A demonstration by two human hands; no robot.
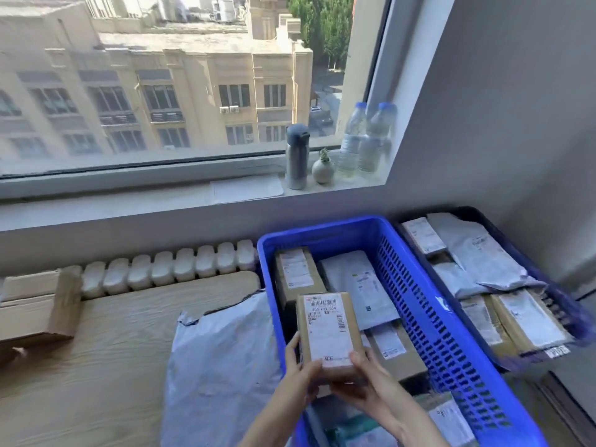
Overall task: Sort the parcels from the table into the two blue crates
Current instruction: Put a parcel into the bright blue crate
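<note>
Head: left hand (300,379), right hand (366,387) — each grip curled round labelled box (325,330); over blue crate (325,225), beside rim

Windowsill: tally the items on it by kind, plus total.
Water bottles: 2
Steel flask: 1
Small vase with a plant: 1
Sheet of paper: 1
Total: 5

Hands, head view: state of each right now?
Left hand: holding the small cardboard box, near left edge.
Right hand: holding the same box, near right corner.
</note>
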